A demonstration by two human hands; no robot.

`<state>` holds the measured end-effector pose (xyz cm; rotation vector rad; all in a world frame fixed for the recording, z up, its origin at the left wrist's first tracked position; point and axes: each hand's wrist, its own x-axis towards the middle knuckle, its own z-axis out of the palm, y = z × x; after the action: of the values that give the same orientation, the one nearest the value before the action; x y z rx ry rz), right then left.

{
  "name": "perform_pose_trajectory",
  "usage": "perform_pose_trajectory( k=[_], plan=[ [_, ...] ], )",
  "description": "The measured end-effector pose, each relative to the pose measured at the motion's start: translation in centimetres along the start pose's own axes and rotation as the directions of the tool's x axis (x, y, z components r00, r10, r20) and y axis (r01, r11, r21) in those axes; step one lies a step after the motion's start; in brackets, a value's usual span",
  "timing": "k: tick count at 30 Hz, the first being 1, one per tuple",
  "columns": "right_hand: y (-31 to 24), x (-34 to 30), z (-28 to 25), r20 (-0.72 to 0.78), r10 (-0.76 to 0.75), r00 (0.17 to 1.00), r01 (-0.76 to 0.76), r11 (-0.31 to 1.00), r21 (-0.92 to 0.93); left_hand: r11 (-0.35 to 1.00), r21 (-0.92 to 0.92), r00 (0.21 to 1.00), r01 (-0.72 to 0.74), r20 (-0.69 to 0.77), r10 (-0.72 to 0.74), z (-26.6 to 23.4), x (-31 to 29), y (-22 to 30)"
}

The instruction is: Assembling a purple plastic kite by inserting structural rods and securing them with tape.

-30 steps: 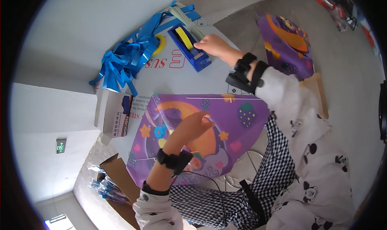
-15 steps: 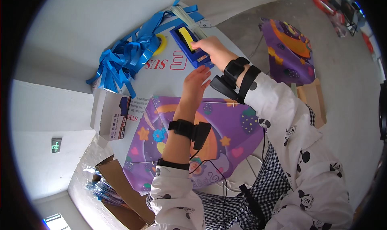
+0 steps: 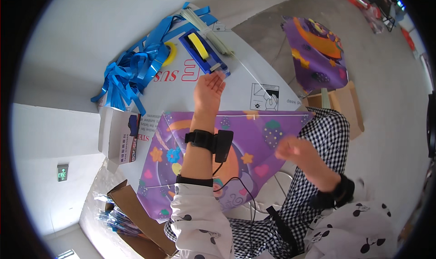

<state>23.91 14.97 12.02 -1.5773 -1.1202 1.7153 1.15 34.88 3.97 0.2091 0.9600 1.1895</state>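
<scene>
My left hand [image 3: 209,93] reaches over the white board with its fingers stretched out. Their tips are at the front end of a blue tape dispenser [image 3: 202,59], which carries a yellow roll; whether they touch it I cannot tell. Lower right, my right hand [image 3: 297,155] hovers over the right part of a purple printed sheet [image 3: 156,177], its fingers smeared by motion. The sheet looks like a kite, with thin white rods along it, and lies partly under my left forearm.
Tangled blue ribbons [image 3: 131,72] lie at the left by a yellow tape roll [image 3: 170,54]. White rods [image 3: 206,29] are bundled behind the dispenser. A small carton [image 3: 120,134] and a brown box [image 3: 136,213] stand left. Another purple sheet [image 3: 313,54] is at the far right.
My right hand has left the tape dispenser and swung down and right over the purple sheet. My left hand has stayed by the dispenser's front end. The whole view has shifted slightly.
</scene>
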Motion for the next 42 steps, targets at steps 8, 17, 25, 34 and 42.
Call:
perform_pose_trajectory(
  k=[8,17,25,34,42],
  plan=[
    [5.0,-4.6,-0.4,-0.025,0.093,0.995,-0.09,0.991,0.1,0.997,0.02,0.996,-0.078,-0.031,0.079,0.3,0.6,-0.8],
    [7.5,-7.2,-1.3,-0.015,0.157,0.987,-0.154,0.979,0.13,0.999,-0.047,0.991,-0.009,-0.133,0.003,1.0,1.5,-1.0],
    [7.9,-6.6,-1.6,-0.065,0.122,0.99,-0.118,0.991,0.063,0.919,0.305,0.951,-0.249,-0.103,0.292,0.4,2.4,-3.0],
    [6.9,-6.6,-5.1,-0.023,-0.036,0.999,0.033,0.994,-0.106,0.945,0.028,0.946,-0.325,0.027,0.324,-2.0,-1.2,0.1],
    [2.5,-1.1,-11.1,0.051,-0.069,0.996,0.081,0.956,-0.281,0.882,-0.005,0.864,-0.472,0.196,0.463,-5.7,-9.6,2.9]
  ],
)
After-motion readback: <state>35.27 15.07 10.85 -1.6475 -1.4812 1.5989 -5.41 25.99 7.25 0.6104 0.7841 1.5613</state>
